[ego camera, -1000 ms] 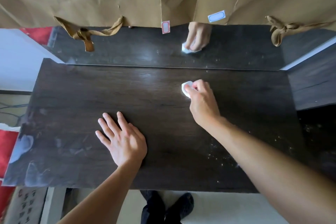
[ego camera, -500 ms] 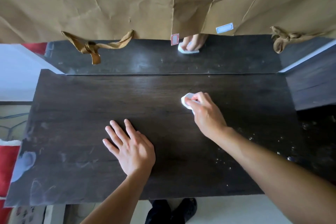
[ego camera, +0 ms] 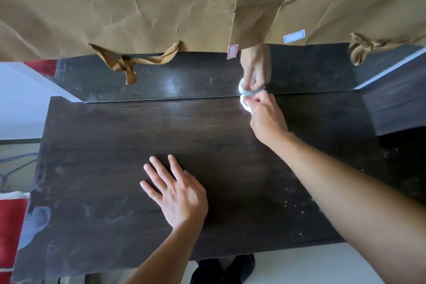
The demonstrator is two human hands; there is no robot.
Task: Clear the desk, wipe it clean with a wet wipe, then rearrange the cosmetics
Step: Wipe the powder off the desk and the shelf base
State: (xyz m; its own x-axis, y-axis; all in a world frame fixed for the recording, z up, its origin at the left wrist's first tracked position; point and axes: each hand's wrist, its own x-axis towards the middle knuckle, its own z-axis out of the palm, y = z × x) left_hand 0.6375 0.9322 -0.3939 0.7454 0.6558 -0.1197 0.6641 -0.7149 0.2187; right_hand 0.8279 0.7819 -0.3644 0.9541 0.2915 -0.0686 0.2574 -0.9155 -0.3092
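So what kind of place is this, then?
Probably a dressing table in someone's home. There is a dark wooden desk backed by a mirror, mostly covered with brown paper. The mirror reflects the right hand holding a wet wipe.

Brightness: the scene is lit evenly and fairly brightly by soft, daylight-like light; the brown paper (ego camera: 138, 2) is rendered pale and warm.
Glare: a hazy sheen is seen across the far part of the desk (ego camera: 115, 145), and a brighter patch is caught in the mirror (ego camera: 173, 80) just behind it.
Overexposure: the wet wipe (ego camera: 244, 105), pinched by the right hand (ego camera: 267, 120), is blown out to near white, and its folds are lost.
Shadows: only a faint, soft-edged shadow is cast on the desk to the right of the left hand (ego camera: 182, 196).
Blur: the fingertips at the wet wipe are slightly smeared; the wood grain is kept fairly sharp.
Distortion: the desk's edges are splayed and bowed toward the corners by the wide lens.
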